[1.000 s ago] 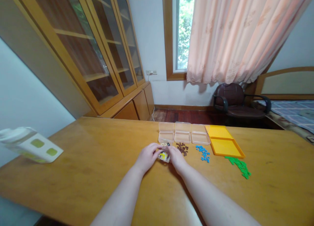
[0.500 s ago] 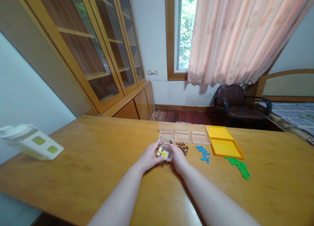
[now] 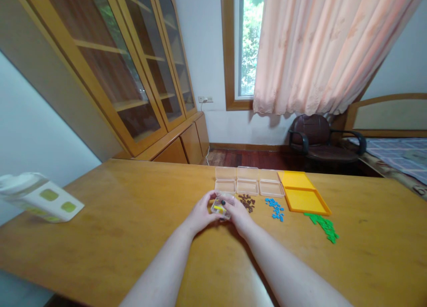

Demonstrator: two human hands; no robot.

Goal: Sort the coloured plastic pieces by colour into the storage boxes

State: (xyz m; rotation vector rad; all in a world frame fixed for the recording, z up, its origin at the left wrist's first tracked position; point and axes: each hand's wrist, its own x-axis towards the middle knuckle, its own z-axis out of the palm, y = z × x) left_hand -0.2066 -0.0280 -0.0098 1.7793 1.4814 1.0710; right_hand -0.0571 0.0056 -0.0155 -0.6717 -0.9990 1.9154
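Between my two hands is a small clear plastic box [image 3: 218, 208] with yellow and white pieces visible inside. My left hand [image 3: 202, 213] grips its left side, with fingers curled round the far corner and the thumb along the near edge. From the right, my right hand [image 3: 239, 214] grips the box, its thumb lying across the top. The fingers partly hide the lid, and I cannot tell if it is fully closed. Just right of my right hand lies a pile of small brown pieces [image 3: 247, 202]. Farther right are piles of blue pieces [image 3: 275, 209] and green pieces [image 3: 323, 226].
Beyond the hands, three clear boxes [image 3: 247, 193] stand in a row with lids folded back. Beside them lies an opened yellow case [image 3: 308, 202]. A white carton-shaped bottle [image 3: 56, 198] lies tilted at the left of the wooden table [image 3: 140, 200]. A chair [image 3: 313, 136] stands beyond.
The raised lid of the clear box has come down toward its base, and my right thumb has moved left across the top. The view has shifted slightly.
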